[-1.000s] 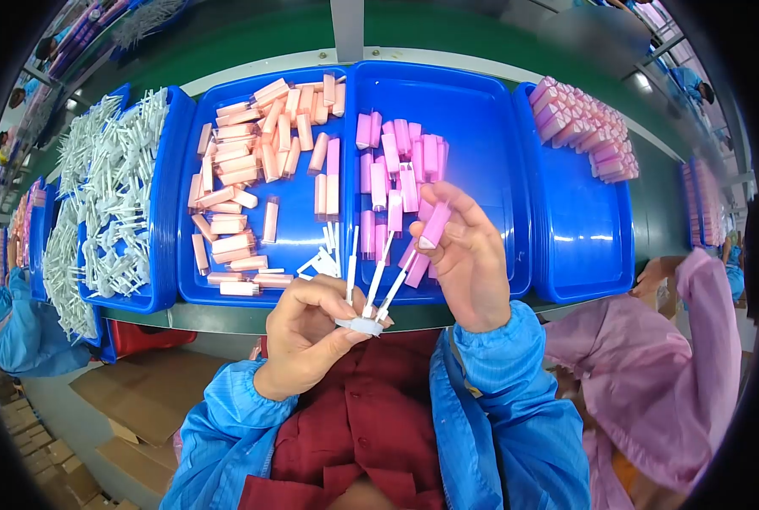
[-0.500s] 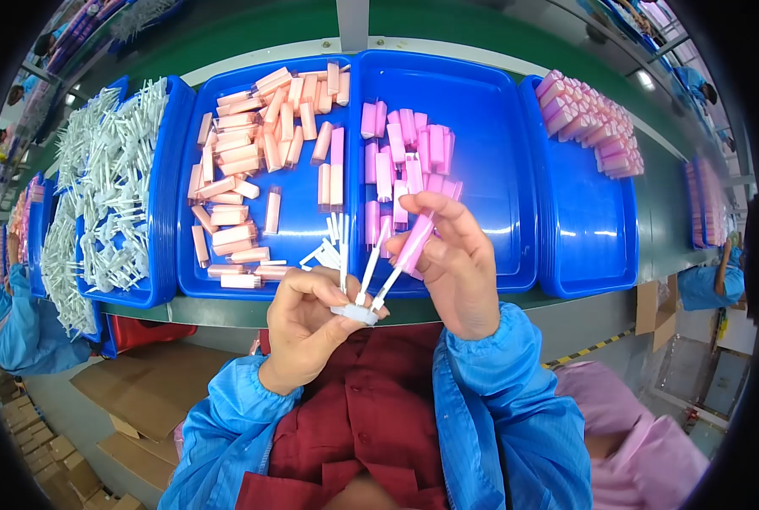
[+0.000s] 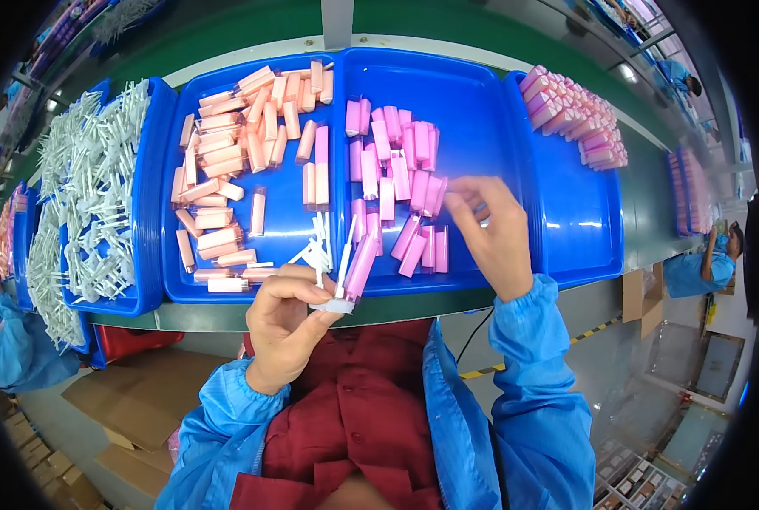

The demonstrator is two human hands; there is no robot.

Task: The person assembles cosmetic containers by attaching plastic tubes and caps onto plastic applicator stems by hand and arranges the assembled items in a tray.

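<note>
My left hand (image 3: 288, 327) pinches the base of a white plastic piece (image 3: 337, 305) with thin upright rods. A pink sleeve (image 3: 362, 265) covers one of its rods; another rod (image 3: 344, 263) beside it is bare. Several loose white rod pieces (image 3: 316, 253) lie just beyond this hand, at the tray edge. Over the tray of pink sleeves, my right hand (image 3: 488, 229) has its thumb and forefinger slightly apart. Its fingertips are close beside a pink sleeve (image 3: 436, 195) in the pile; whether they touch it I cannot tell.
Peach sleeves (image 3: 218, 183) fill much of the left blue tray (image 3: 173, 238). White rod pieces (image 3: 107, 195) are heaped in trays at far left. Stacked pink pieces (image 3: 575, 119) stand in the right tray (image 3: 579, 246). A co-worker's blue sleeve (image 3: 701, 272) shows at far right.
My right hand has let go of the pink sleeve, now seated lower on its rod, and moved right to the loose pink sleeves. The left hand still holds the white piece.
</note>
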